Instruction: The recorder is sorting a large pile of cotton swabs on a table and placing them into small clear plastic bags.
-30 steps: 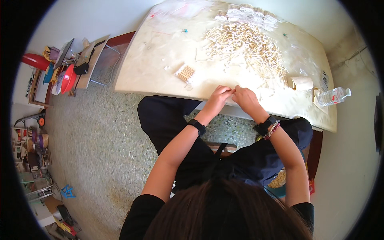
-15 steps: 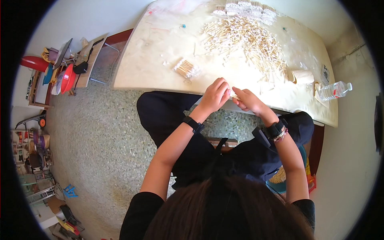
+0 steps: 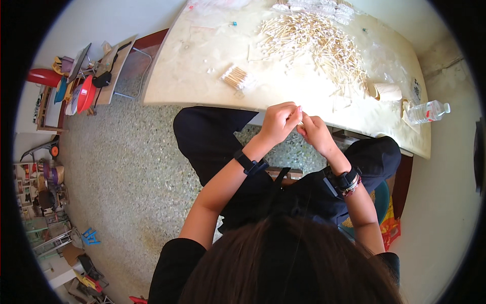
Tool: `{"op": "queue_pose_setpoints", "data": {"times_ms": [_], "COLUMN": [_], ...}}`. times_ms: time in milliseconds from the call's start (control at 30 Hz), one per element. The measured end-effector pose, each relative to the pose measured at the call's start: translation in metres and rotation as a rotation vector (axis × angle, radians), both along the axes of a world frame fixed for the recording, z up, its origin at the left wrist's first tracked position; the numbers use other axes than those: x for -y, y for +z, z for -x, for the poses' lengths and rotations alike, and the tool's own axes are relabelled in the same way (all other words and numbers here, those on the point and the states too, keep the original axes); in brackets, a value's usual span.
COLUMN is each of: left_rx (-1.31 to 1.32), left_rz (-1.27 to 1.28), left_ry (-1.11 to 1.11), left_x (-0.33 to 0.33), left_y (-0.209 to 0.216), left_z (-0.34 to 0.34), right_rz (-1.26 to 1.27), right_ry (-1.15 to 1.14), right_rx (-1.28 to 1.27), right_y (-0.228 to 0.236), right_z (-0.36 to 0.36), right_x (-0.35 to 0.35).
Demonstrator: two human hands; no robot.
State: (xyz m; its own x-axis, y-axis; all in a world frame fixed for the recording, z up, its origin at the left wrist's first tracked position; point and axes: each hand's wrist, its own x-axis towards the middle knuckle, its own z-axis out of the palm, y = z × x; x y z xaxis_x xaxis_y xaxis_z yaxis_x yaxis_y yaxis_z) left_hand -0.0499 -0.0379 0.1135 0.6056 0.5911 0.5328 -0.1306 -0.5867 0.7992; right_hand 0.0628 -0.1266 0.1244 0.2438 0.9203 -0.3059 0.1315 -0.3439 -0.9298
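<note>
Just off the table's near edge, my two hands are together. My right hand (image 3: 317,135) is closed around a small bunch of cotton swabs (image 3: 300,123), whose pale ends peek out between the hands. My left hand (image 3: 278,123) is closed too, thumb against the fingers and touching the right; whatever it pinches is hidden. Beyond the left hand lies a small clear pack of cotton swabs (image 3: 235,77). A big loose heap of cotton swabs (image 3: 319,43) spreads over the far part of the cream table (image 3: 197,61).
Behind the heap are several filled clear packs (image 3: 324,7). A pale roll (image 3: 386,91) and a clear plastic bottle (image 3: 428,112) stand at the table's right side. A teal tub (image 3: 382,200) is beside my right leg. Leftward, a side table (image 3: 107,83) holds a red basin (image 3: 86,95).
My hands have come closer together and shifted slightly right, with the left thumb now pressed toward the right hand. The view has shifted slightly; the pack and heap lie as before.
</note>
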Motion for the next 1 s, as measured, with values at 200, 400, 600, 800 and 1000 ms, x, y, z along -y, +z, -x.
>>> {"op": "queue_pose_setpoints", "data": {"times_ms": [200, 400, 600, 800, 1000], "left_rx": [-0.109, -0.114, -0.112, -0.073, -0.026], "left_rz": [0.070, 0.129, 0.140, 0.099, 0.009], "left_ry": [-0.072, -0.226, -0.200, -0.068, -0.053], "left_x": [-0.006, -0.015, -0.014, -0.005, -0.002], "left_y": [0.017, 0.019, 0.008, 0.011, 0.012], "left_z": [0.003, 0.014, 0.017, 0.014, 0.011], "right_rz": [0.155, 0.190, 0.180, 0.061, 0.054], "right_ry": [0.051, 0.199, 0.105, 0.039, -0.120], "right_rx": [-0.709, -0.936, -0.828, -0.454, -0.409], "right_y": [0.008, 0.004, 0.003, -0.006, -0.006], "right_z": [-0.004, -0.011, -0.003, 0.001, 0.004], "right_x": [0.003, 0.003, 0.002, -0.002, -0.004]}}
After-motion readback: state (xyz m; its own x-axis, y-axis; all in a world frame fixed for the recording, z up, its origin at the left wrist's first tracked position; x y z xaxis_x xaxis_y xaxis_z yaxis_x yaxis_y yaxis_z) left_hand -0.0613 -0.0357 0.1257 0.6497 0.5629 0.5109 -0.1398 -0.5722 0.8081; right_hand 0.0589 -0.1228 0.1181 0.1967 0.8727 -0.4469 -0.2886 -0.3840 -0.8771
